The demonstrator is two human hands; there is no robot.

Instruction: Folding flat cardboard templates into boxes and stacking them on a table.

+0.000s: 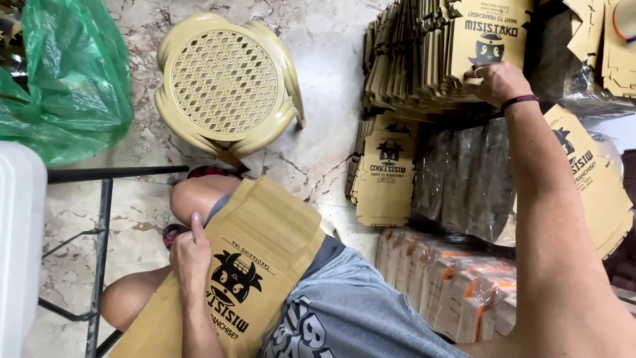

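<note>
Marble floor shows from the head camera, with a beige plastic stool and a green bag. Left hand clamps a flat brown cardboard box, printed in black, against the lap. Right hand reaches well away, fingers pinching the top sheet of a standing stack of box blanks.

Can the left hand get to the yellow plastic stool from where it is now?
Probably yes. The left hand rests on the cardboard stack on the lap, and the stool stands just beyond the knee, with only bare floor between. It would have to let go first.
</note>
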